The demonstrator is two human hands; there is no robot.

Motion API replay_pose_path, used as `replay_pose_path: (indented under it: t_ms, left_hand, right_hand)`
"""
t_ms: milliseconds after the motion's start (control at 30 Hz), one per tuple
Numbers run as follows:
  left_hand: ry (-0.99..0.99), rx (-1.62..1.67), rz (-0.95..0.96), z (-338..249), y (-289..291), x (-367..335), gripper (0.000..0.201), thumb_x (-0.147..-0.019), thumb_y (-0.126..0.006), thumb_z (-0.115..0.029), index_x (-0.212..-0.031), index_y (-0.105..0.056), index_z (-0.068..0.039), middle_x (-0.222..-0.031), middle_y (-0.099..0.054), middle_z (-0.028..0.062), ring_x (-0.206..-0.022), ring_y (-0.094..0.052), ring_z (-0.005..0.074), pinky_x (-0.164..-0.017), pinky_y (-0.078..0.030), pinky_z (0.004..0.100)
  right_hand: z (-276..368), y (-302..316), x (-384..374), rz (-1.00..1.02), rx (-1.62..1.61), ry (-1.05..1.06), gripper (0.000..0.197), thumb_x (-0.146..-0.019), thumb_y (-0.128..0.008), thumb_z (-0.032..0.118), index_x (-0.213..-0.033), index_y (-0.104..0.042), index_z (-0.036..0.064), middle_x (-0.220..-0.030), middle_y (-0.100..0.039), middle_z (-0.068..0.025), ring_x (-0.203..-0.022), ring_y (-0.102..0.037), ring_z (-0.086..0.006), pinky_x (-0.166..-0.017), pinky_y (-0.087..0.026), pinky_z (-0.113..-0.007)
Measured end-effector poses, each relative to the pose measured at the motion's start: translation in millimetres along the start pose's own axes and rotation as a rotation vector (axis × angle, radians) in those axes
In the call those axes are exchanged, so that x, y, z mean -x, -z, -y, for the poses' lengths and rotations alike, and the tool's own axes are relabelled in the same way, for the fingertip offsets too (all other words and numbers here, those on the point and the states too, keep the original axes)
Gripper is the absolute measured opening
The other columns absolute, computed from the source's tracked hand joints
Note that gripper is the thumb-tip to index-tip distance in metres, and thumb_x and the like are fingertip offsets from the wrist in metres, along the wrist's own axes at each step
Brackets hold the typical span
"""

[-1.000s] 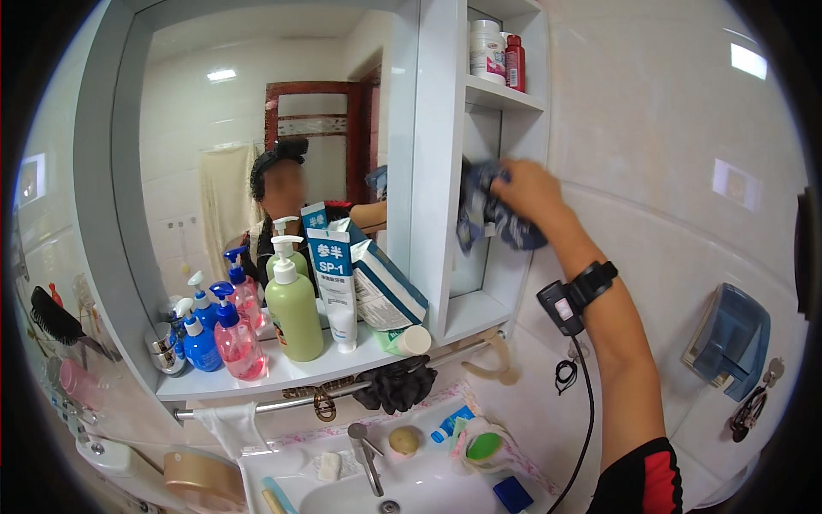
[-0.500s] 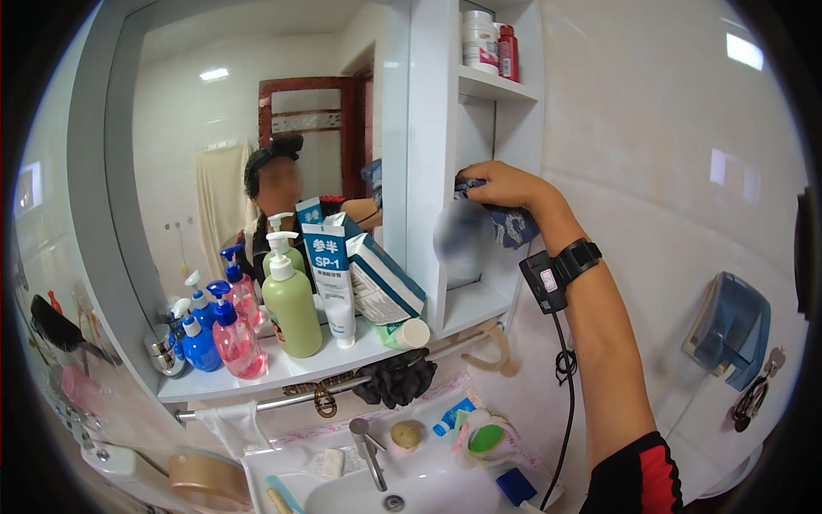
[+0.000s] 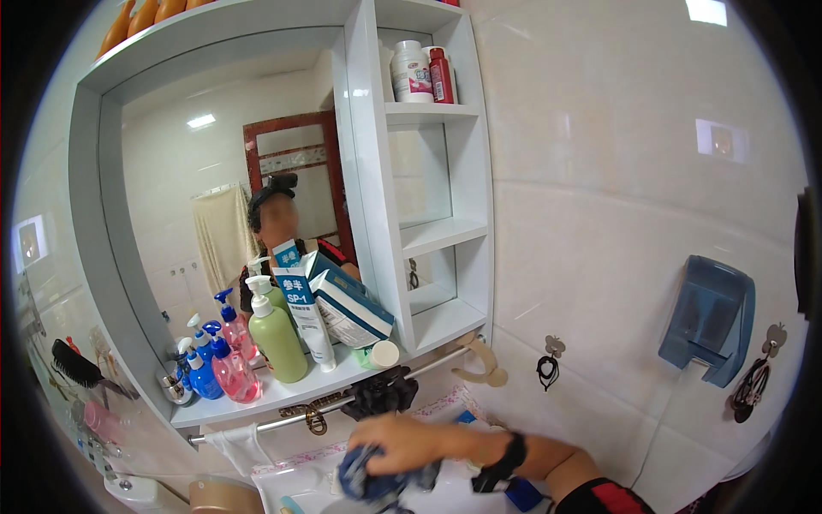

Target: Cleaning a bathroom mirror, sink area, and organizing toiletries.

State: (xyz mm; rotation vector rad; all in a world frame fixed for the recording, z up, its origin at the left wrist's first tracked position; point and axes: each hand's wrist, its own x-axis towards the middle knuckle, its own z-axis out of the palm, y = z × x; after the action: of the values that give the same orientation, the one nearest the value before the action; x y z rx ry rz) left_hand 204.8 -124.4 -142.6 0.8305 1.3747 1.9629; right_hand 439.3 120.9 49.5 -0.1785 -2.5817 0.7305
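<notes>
Before me: bright, even room light; glare [image 3: 706, 10] on wall tiles [image 3: 599, 111], two o'clock; mirrored lamp [image 3: 201, 121], ten; hand [image 3: 390, 444], six, softly blurred; rim dark, bowed.

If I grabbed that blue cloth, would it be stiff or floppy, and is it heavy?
Probably floppy: the blue cloth bunches into folds under the right hand. It looks light, since one hand holds it, though I can't tell if it's wet. It probably wouldn't roll, being crumpled rather than round.

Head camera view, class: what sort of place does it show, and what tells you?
Most likely a bathroom: it has a glossy white sink, a rectangular white-framed mirror and a light-green plastic pump bottle.
</notes>
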Motion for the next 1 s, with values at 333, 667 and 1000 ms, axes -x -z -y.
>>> replay_pose_path:
  t_ms: [333,667,1000]
  left_hand:
    - [0.432,0.385,0.235,32,-70,-5,0.044,-0.098,-0.045,-0.041,-0.115,-0.058,-0.003,-0.111,-0.059,0.0046,-0.097,-0.056,0.0152,-0.087,-0.044,0.0305]
    - [0.419,0.147,0.53,10,-81,-6,0.046,-0.098,-0.044,-0.043,-0.118,-0.057,-0.004,-0.114,-0.058,0.0042,-0.097,-0.055,0.0149,-0.087,-0.044,0.0296]
    - [0.238,-0.081,0.512,-25,-73,-5,0.055,-0.096,-0.044,-0.047,-0.129,-0.052,-0.004,-0.116,-0.058,0.0041,-0.087,-0.056,0.0122,-0.082,-0.045,0.0263]
  right_hand:
    - [15,-131,6,0.15,-0.332,-0.145,0.046,-0.086,-0.058,0.041,-0.119,-0.054,0.0094,-0.098,-0.057,-0.018,-0.096,-0.057,-0.0339,-0.086,-0.044,-0.039]
    - [-50,-184,13,0.245,-0.885,-0.466,0.039,-0.096,-0.05,0.039,-0.123,-0.057,0.011,-0.101,-0.058,0.0038,-0.091,-0.053,-0.0076,-0.075,-0.045,-0.024]
    - [-13,-145,9,-0.091,-0.986,-0.315,0.031,-0.096,-0.052,0.035,-0.091,-0.061,0.0053,-0.073,-0.057,0.0018,-0.063,-0.051,-0.0043,-0.057,-0.041,-0.021]
